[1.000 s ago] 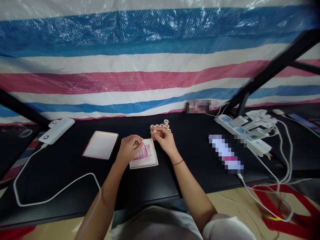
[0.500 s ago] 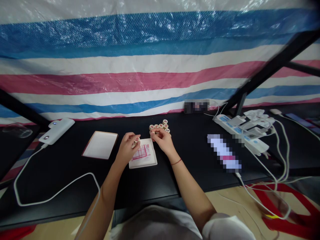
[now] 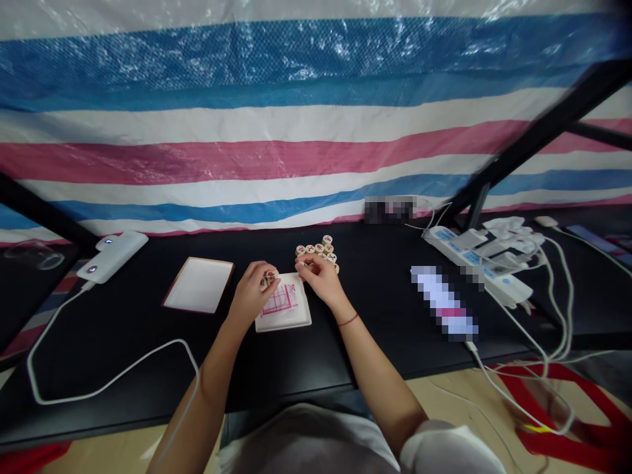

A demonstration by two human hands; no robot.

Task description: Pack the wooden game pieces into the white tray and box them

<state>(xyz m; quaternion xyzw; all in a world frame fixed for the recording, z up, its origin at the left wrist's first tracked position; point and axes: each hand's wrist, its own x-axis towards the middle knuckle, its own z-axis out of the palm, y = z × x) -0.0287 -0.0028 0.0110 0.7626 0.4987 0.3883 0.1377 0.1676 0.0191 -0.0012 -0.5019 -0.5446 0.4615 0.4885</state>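
Note:
My left hand [image 3: 253, 289] is curled over the left edge of a small white box [image 3: 286, 315] with a red grid printed inside, and it pinches round wooden game pieces [image 3: 269, 277] with red marks. My right hand [image 3: 320, 278] is at the box's far right corner, fingers closed on a piece at the near side of a small pile of round pieces [image 3: 318, 250] on the black table [image 3: 123, 329]. A red string circles my right wrist.
A white box lid [image 3: 199, 286] lies left of the box. A white power bank [image 3: 111, 255] with a looping cable [image 3: 99, 388] sits far left. A power strip [image 3: 481, 263] with plugs and wires is at the right. A striped tarp [image 3: 296, 131] hangs behind.
My left hand has shifted slightly toward the box's far left corner with its pieces. My right hand has dipped a little from the pile toward the box's far edge.

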